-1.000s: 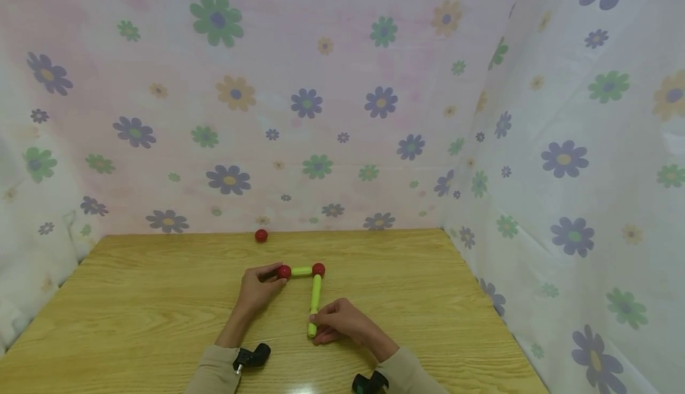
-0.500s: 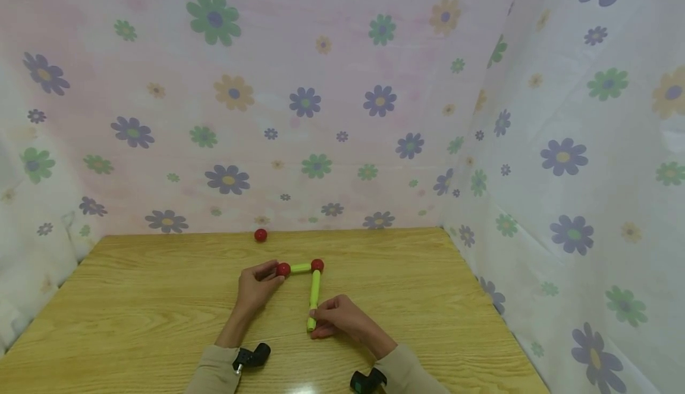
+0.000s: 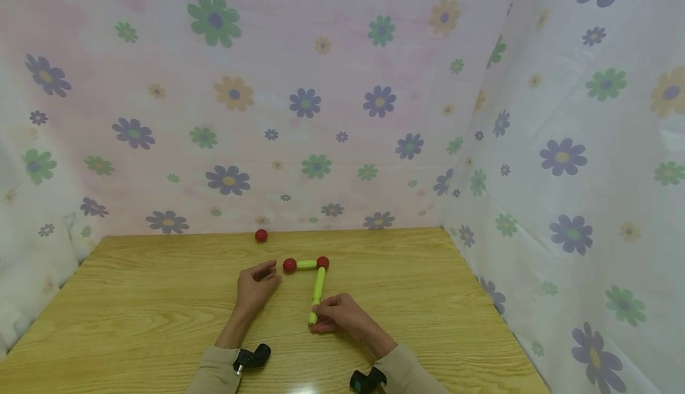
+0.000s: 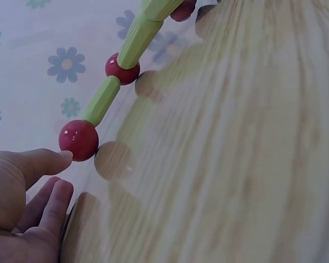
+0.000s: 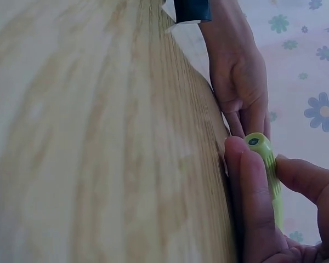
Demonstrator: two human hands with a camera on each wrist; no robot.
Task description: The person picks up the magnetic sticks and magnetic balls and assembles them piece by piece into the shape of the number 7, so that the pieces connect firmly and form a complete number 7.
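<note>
A short ribbed lime-green rod (image 3: 307, 264) joins two glossy red balls, the left ball (image 3: 289, 265) and the corner ball (image 3: 323, 262). From the corner ball a longer lime-green rod (image 3: 319, 284) runs toward the person. My right hand (image 3: 345, 318) pinches this rod near its front end between thumb and fingers. In the right wrist view, a dark round spot shows in that rod's end (image 5: 256, 141). Just left of the left ball, my left hand (image 3: 257, 287) holds nothing, its thumb and fingers spread apart. In the left wrist view its thumb tip overlaps that ball (image 4: 78, 140).
A loose red ball (image 3: 261, 235) lies at the back edge of the wooden table (image 3: 160, 299). Flower-patterned cloth (image 3: 342, 97) hangs behind and at the sides. Each sleeve carries a black wrist camera (image 3: 253, 356).
My left hand has let go of the left ball, and a gap shows between them. The joined balls and rods have shifted slightly right and back, the right hand still pinching the longer rod.
</note>
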